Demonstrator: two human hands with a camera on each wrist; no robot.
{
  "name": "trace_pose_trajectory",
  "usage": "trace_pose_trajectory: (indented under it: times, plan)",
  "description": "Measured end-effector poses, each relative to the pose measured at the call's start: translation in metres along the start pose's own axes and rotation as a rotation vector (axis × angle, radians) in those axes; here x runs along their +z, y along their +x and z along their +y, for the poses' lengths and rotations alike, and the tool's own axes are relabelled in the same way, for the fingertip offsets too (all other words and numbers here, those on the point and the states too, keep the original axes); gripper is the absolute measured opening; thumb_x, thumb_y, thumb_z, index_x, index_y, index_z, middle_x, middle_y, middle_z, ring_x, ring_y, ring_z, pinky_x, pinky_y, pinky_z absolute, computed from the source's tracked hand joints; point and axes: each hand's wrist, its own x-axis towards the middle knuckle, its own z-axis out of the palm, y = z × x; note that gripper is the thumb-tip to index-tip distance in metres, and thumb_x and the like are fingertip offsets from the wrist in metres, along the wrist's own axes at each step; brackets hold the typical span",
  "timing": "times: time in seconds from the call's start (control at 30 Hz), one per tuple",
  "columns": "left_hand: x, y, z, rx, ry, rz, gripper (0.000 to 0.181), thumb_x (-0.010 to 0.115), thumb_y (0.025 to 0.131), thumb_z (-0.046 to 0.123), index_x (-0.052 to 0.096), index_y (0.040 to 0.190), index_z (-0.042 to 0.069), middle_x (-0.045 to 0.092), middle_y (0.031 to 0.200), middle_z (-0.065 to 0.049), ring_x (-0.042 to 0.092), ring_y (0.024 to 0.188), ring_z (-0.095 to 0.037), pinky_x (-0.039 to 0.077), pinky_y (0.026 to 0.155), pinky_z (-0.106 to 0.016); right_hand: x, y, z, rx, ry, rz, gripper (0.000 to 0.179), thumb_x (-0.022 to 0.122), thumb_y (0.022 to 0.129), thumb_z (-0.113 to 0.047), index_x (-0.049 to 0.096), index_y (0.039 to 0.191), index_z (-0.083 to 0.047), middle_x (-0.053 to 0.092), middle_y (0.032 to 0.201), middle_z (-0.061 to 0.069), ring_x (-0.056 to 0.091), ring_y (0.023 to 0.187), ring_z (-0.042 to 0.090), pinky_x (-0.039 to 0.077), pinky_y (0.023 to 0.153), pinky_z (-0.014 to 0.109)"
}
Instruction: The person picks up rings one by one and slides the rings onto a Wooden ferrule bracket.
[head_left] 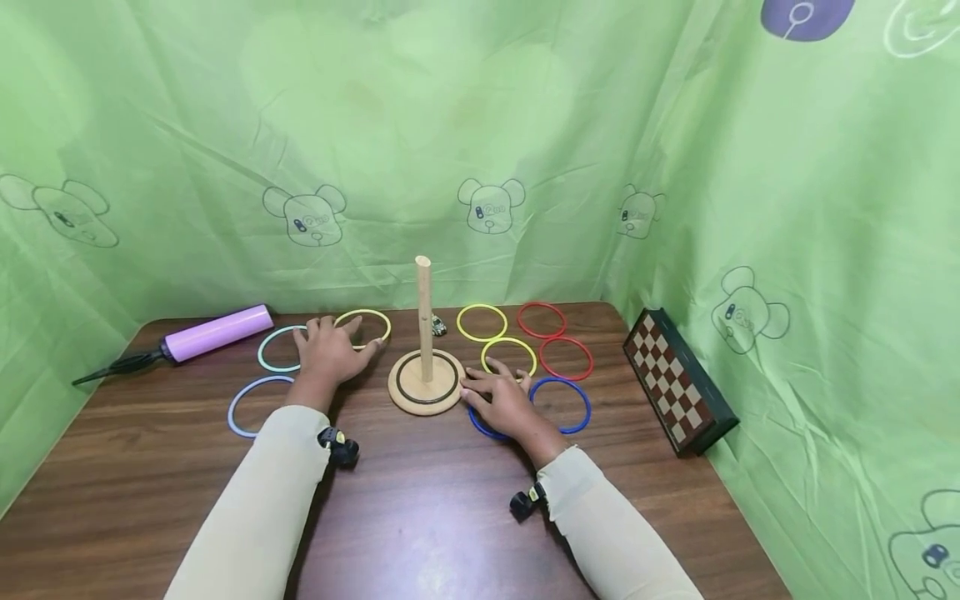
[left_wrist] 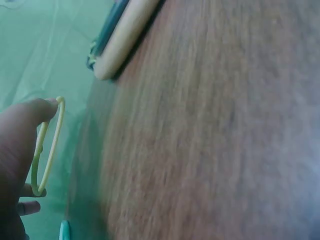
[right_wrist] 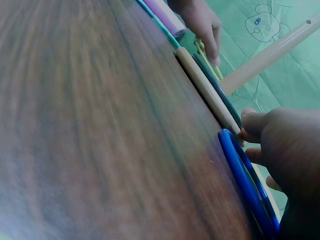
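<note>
A wooden peg stand (head_left: 427, 392) with a round base and an upright post stands mid-table. To its left, my left hand (head_left: 330, 350) pinches a yellow ring (head_left: 363, 311) between thumb and fingers. The left wrist view has the thumb on one side of that yellow ring (left_wrist: 56, 142) and a fingertip on the opposite side. My right hand (head_left: 506, 404) holds the right edge of the stand's base with thumb and index finger. Beneath this hand lies a blue ring (head_left: 483, 430), partly hidden. In the right wrist view, the blue ring (right_wrist: 237, 170) lies against the base.
At left lie a turquoise ring (head_left: 260, 354), a light blue ring (head_left: 231, 414) and a purple hand pump (head_left: 217, 333). Right of the stand are two yellow rings (head_left: 482, 306), two red rings (head_left: 542, 303) and another blue ring (head_left: 588, 408). A checkered board box (head_left: 667, 375) leans by the green curtain (head_left: 847, 292).
</note>
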Motion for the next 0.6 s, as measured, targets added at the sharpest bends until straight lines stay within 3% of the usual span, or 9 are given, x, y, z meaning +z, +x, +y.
trace_pose_trajectory:
  times: [0.2,0.43,0.6]
  plan:
    - [-0.007,-0.014,0.000,0.043,-0.029,0.078,0.083,0.057,0.101,0.071,0.055,0.162,0.015,0.050,0.150,-0.038,0.040,0.138,-0.061,0.023,0.116,-0.082,0.002,-0.001,-0.001,0.004,0.006,0.014,0.033,0.068,0.109,-0.037,0.078,0.138,-0.023,0.068,0.154,0.000,0.038,0.164,0.038,0.014,0.121,0.079]
    - [-0.018,-0.029,0.005,0.085,-0.030,0.141,0.082,0.058,0.100,0.072,0.057,0.160,0.016,0.053,0.147,-0.037,0.043,0.138,-0.060,0.025,0.118,-0.078,0.001,-0.001,-0.002,-0.008,0.006,0.010,0.034,0.068,0.109,-0.036,0.078,0.138,-0.021,0.067,0.154,0.002,0.038,0.163,0.039,0.014,0.121,0.081]
    - [-0.028,-0.036,0.011,0.114,-0.044,0.199,0.080,0.061,0.098,0.071,0.061,0.157,0.016,0.054,0.147,-0.037,0.044,0.141,-0.061,0.021,0.123,-0.082,0.000,-0.001,-0.002,-0.010,0.005,0.010,0.034,0.068,0.109,-0.037,0.078,0.138,-0.021,0.067,0.154,0.002,0.038,0.163,0.039,0.015,0.121,0.080]
